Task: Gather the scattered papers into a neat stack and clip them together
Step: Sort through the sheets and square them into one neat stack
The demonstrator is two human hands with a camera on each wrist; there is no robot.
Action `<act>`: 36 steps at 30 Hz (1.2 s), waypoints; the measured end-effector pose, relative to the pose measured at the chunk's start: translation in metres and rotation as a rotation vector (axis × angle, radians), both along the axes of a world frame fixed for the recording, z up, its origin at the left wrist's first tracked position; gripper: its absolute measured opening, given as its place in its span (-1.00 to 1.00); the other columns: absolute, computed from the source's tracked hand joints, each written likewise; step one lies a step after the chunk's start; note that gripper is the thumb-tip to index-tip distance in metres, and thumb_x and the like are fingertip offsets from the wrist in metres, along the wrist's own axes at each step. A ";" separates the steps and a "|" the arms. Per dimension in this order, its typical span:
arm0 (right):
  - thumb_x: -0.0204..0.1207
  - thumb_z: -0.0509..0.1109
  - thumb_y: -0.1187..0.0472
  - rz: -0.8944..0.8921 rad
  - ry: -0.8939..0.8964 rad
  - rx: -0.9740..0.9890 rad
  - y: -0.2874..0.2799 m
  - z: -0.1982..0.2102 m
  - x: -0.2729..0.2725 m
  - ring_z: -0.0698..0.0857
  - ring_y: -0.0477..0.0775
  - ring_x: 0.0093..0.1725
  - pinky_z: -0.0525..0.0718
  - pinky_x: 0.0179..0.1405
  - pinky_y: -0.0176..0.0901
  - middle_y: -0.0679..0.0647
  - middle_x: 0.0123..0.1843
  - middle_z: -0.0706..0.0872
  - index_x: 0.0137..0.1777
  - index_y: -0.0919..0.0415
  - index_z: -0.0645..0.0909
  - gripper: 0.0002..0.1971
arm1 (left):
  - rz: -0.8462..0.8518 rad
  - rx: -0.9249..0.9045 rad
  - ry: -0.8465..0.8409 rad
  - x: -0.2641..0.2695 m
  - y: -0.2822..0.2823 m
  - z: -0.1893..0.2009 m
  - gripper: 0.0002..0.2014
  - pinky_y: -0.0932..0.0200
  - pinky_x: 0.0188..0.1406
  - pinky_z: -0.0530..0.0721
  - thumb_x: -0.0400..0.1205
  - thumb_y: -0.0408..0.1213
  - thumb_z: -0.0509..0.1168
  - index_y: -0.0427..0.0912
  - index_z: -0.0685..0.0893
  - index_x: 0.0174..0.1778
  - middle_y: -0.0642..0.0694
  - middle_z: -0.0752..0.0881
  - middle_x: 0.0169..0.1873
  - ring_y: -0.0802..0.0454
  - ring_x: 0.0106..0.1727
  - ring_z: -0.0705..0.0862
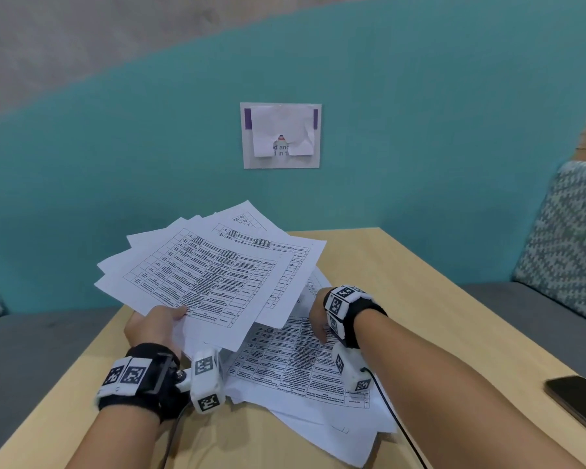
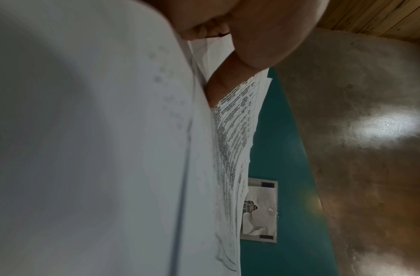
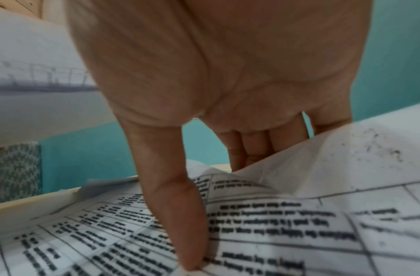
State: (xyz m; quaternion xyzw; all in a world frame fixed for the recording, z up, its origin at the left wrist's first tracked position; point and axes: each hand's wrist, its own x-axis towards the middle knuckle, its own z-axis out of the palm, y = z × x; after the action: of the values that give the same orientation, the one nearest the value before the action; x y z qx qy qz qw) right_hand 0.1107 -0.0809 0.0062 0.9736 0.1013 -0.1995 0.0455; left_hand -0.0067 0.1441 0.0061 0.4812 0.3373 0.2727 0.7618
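Observation:
My left hand [image 1: 161,321] grips a fanned bunch of several printed sheets [image 1: 217,272] by its near edge and holds it tilted up above the table. In the left wrist view the thumb [image 2: 228,84] presses on the top sheet of that bunch [image 2: 110,149]. Several more printed sheets [image 1: 295,370] lie overlapping on the table below. My right hand [image 1: 318,324] is on them. In the right wrist view its thumb [image 3: 190,242] presses on the top sheet [image 3: 287,224], and the fingers [image 3: 249,149] reach behind that sheet's raised far edge, pinching it. No clip is in view.
The wooden table [image 1: 420,292] stands against a teal wall with a paper notice [image 1: 281,135]. A dark phone [image 1: 579,401] lies at the table's right edge. A patterned cushion [image 1: 569,238] sits on the grey bench at the right. Cables run from both wrist cameras.

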 end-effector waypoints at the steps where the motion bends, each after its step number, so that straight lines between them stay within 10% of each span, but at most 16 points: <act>1: 0.46 0.60 0.19 -0.023 0.020 0.025 0.002 0.002 -0.001 0.69 0.28 0.30 0.63 0.26 0.03 0.32 0.38 0.69 0.39 0.37 0.66 -0.48 | 0.003 0.004 0.005 0.000 0.001 -0.001 -0.51 -0.31 0.42 0.55 0.53 -0.66 0.44 -0.34 0.63 0.40 -0.35 0.70 0.39 -0.16 0.14 0.64; 4: 0.37 0.63 -0.11 -0.067 0.127 -0.057 0.002 -0.003 0.014 0.70 0.27 0.31 0.64 0.31 0.06 0.25 0.42 0.65 0.52 0.25 0.57 -0.24 | 0.041 -0.021 0.007 0.003 0.004 -0.002 -0.52 -0.32 0.39 0.64 0.48 -0.66 0.47 -0.31 0.68 0.32 -0.33 0.74 0.34 -0.18 0.08 0.68; 13: 0.68 0.41 0.09 -0.069 0.177 0.046 -0.029 0.023 -0.006 0.50 0.19 0.52 0.49 0.40 0.00 0.18 0.75 0.27 0.70 0.31 0.27 -0.33 | 0.022 -0.056 -0.023 0.003 0.006 -0.001 -0.48 -0.27 0.37 0.61 0.52 -0.70 0.42 -0.36 0.64 0.42 -0.32 0.70 0.41 -0.31 0.29 0.69; 18: 0.50 0.58 -0.02 -0.060 0.081 0.013 -0.013 0.002 0.004 0.61 0.27 0.36 0.54 0.32 0.05 0.30 0.56 0.55 0.52 0.34 0.55 -0.32 | 0.021 -0.031 -0.021 0.000 0.002 0.001 -0.50 -0.21 0.35 0.62 0.53 -0.68 0.44 -0.37 0.64 0.41 -0.33 0.71 0.38 -0.24 0.24 0.69; 21: 0.19 0.70 -0.29 -0.080 0.063 -0.107 0.006 -0.015 0.017 0.68 0.31 0.38 0.64 0.37 0.28 0.22 0.52 0.61 0.59 0.23 0.48 0.02 | 0.031 -0.013 -0.026 0.000 0.001 0.000 -0.49 -0.17 0.29 0.66 0.52 -0.69 0.43 -0.36 0.61 0.41 -0.30 0.70 0.30 -0.15 0.09 0.60; 29: 0.10 0.69 -0.32 -0.096 0.086 -0.123 0.011 -0.081 0.107 0.63 0.32 0.43 0.66 0.25 0.37 0.11 0.65 0.45 0.65 0.03 0.36 0.11 | 0.012 -0.012 -0.038 0.000 0.005 -0.002 -0.44 -0.32 0.39 0.66 0.51 -0.70 0.43 -0.34 0.59 0.45 -0.34 0.69 0.35 -0.34 0.29 0.69; 36: 0.17 0.74 -0.18 -0.105 0.053 -0.145 0.020 -0.055 0.068 0.63 0.40 0.43 0.63 0.31 0.43 0.24 0.62 0.48 0.69 0.18 0.28 0.14 | 0.022 -0.044 -0.024 0.003 0.009 -0.006 -0.56 -0.28 0.33 0.66 0.51 -0.66 0.45 -0.21 0.61 0.24 -0.27 0.69 0.15 -0.24 0.10 0.67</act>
State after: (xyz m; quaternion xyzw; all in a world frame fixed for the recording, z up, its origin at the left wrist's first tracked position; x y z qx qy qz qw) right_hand 0.1791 -0.0607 -0.0483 0.9661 0.0364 -0.2340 0.1025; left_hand -0.0032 0.1531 0.0004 0.4574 0.3393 0.2794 0.7731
